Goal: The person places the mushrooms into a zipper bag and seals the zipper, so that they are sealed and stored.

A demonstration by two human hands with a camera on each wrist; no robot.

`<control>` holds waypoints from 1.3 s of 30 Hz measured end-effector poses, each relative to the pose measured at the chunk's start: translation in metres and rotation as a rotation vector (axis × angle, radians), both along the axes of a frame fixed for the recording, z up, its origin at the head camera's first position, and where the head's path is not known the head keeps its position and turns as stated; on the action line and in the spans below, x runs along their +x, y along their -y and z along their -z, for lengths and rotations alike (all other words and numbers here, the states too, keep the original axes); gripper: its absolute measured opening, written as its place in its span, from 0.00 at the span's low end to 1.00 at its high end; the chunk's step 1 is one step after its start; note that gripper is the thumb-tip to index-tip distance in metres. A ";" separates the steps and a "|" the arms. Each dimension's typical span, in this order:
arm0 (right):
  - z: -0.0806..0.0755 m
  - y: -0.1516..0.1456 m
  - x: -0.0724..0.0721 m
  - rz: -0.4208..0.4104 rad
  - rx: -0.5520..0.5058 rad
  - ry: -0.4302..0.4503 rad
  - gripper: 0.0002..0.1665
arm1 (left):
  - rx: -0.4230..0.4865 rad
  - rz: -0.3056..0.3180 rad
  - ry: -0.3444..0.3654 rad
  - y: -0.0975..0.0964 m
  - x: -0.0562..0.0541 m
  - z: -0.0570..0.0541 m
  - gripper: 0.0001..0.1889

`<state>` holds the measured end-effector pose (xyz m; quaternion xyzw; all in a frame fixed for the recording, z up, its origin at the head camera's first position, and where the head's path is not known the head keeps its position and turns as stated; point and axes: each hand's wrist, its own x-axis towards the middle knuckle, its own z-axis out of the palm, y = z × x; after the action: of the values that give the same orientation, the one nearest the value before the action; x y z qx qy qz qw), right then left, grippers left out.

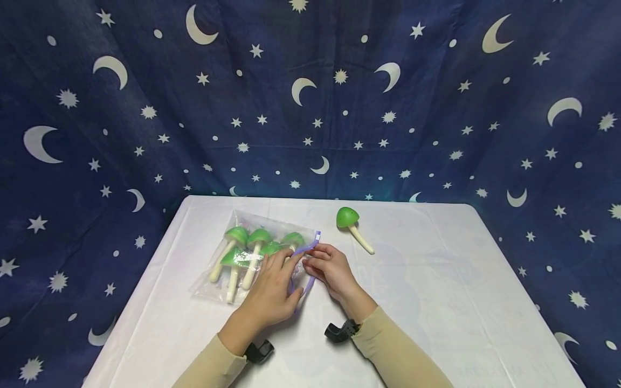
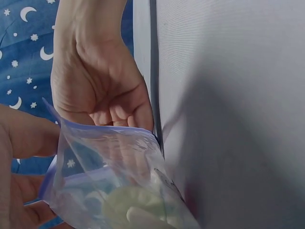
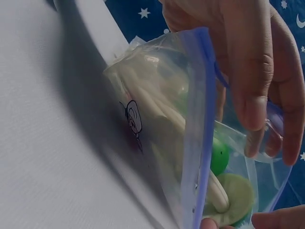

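Observation:
A clear zip bag (image 1: pixel 206 291) with a purple edge lies on the table, its mouth facing right and parted in both wrist views. Several toy mushrooms (image 1: pixel 236 235) with green caps and cream stems are inside it. My left hand (image 1: pixel 274 291) lies over the mouth end, thumb and fingers holding the purple edge (image 3: pixel 198 119). From the right, my right hand (image 1: pixel 335 272) grips the same edge, with fingers curled; its fingertips are partly hidden. Another toy mushroom (image 1: pixel 347 217) lies outside the bag, beyond my right hand.
A white-covered table (image 1: pixel 436 302) holds everything. Behind and beside it hangs a dark blue cloth (image 1: pixel 271 97) printed with moons and stars. Each wrist carries a black camera mount (image 1: pixel 341 331).

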<state>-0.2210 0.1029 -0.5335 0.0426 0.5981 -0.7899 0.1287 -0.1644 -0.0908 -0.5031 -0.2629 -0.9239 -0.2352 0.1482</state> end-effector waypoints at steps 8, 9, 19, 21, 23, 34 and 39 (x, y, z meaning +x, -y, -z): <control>0.000 -0.012 0.003 -0.024 0.014 0.023 0.29 | 0.010 -0.006 -0.003 0.001 0.000 -0.001 0.43; 0.000 -0.013 0.003 -0.022 0.019 0.023 0.28 | 0.010 -0.006 -0.003 0.001 0.000 -0.001 0.42; -0.011 -0.033 0.003 0.005 0.048 0.005 0.30 | 0.010 -0.008 -0.020 0.002 -0.002 0.000 0.43; -0.013 -0.037 0.001 0.015 0.060 -0.001 0.31 | 0.012 -0.008 -0.023 0.003 -0.002 0.000 0.43; -0.015 -0.041 -0.001 0.027 0.077 -0.010 0.31 | 0.015 -0.007 -0.024 0.003 -0.003 0.001 0.43; -0.025 -0.068 -0.017 0.109 0.206 -0.043 0.32 | 0.013 -0.003 -0.017 0.003 -0.002 0.001 0.43; -0.030 -0.082 -0.025 0.151 0.254 -0.069 0.30 | 0.013 -0.003 -0.013 0.003 -0.002 0.001 0.43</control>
<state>-0.2461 0.1850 -0.5036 0.0764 0.6924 -0.7162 0.0419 -0.1666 -0.0943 -0.5042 -0.2621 -0.9218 -0.2392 0.1561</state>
